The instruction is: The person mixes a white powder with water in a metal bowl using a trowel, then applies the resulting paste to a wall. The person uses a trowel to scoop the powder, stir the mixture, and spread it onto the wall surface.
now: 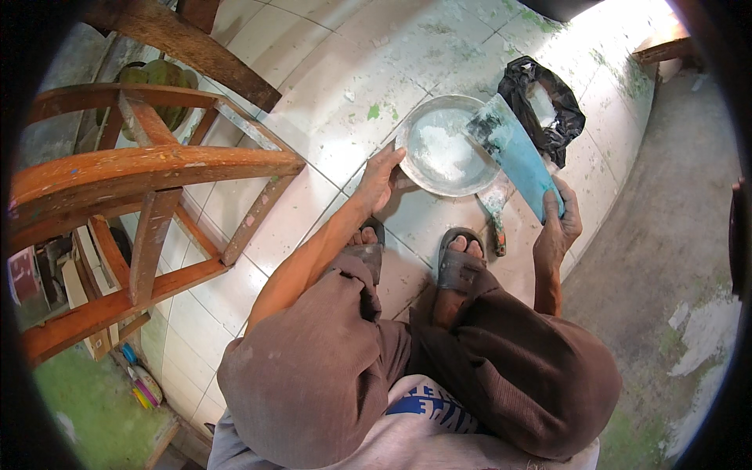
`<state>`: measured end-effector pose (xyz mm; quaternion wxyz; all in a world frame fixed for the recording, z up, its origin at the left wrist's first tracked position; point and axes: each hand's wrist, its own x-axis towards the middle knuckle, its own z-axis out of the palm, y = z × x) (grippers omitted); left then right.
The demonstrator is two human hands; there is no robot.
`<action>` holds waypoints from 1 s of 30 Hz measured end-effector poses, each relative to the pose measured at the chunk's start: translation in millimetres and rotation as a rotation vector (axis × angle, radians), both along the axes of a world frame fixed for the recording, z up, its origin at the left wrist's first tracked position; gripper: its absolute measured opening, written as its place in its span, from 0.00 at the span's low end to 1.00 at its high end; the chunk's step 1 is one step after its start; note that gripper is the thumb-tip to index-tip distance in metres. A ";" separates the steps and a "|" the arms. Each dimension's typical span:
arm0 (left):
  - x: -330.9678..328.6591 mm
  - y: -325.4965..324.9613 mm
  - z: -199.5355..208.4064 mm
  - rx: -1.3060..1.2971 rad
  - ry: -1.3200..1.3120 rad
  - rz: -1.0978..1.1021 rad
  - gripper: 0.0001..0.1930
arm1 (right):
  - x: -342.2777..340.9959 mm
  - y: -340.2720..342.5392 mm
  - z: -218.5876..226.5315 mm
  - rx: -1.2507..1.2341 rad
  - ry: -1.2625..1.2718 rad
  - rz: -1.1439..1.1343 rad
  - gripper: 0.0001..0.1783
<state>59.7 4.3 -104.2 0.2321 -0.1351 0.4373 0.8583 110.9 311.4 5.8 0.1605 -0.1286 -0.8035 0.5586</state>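
Note:
A round grey metal bowl (423,176) with white powder (448,153) in it stands on the tiles in front of my feet. My left hand (381,178) grips its left rim, thumb on top and the other fingers partly hidden below. In my right hand (561,219) is the near end of a flat blue sheet (523,160), held between thumb and fingers. The sheet's far end, smeared with white and marked black, slants over the bowl's right side. Beside the bowl a putty knife (498,223) lies on the floor, its blade whitish and its handle paint-stained.
A black plastic bag (576,121) with white contents sits open beyond the blue sheet. A wooden ladder-like frame (164,168) fills the left. My sandalled feet (460,262) are close to the bowl. White and green flecks dot the tiles; a grey concrete surface (650,219) borders them on the right.

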 end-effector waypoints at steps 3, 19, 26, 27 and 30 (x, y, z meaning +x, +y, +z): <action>1.3 3.0 14.9 -0.025 0.047 -0.002 0.34 | 1.0 2.9 -6.2 -0.170 -0.043 -0.003 0.15; 5.5 -12.3 2.9 -0.123 -0.004 0.079 0.36 | -55.4 97.0 -57.4 -0.531 -0.047 -0.269 0.19; 4.0 -12.1 -2.1 -0.159 0.006 0.057 0.38 | -111.3 139.1 -109.3 -0.482 -0.204 -0.285 0.18; 1.7 -10.3 -3.0 -0.161 0.010 0.059 0.38 | -118.0 146.6 -114.2 -0.408 -0.252 -0.240 0.19; 1.7 -9.8 -0.5 -0.159 0.026 0.066 0.39 | -129.2 141.1 -115.2 -0.419 -0.227 -0.225 0.20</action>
